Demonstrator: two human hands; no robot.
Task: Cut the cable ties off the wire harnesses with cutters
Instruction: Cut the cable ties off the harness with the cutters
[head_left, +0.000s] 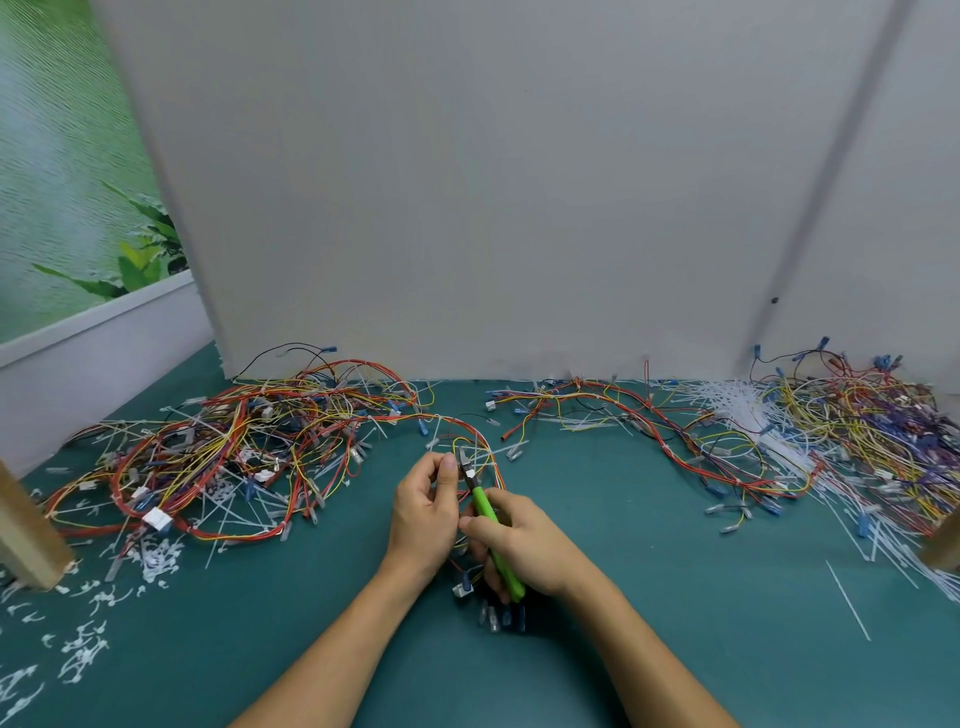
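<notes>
Head-camera view, lower centre of the frame: a person's left hand (423, 506) pinches a red-and-yellow wire harness (475, 434) steady, apparently presenting a tie to the green-handled cutters (485, 512), which the right hand (524, 545) clasps with curled fingers, long axis running lower right to upper left, nose pointing up-frame.

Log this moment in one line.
left hand: pinches harness | right hand: grips cutters | cutter jaws: at harness, by left hand

Matt green tabletop (649, 597), glossy green plastic cutter handles (491, 525), wooden post (26, 530).
</notes>
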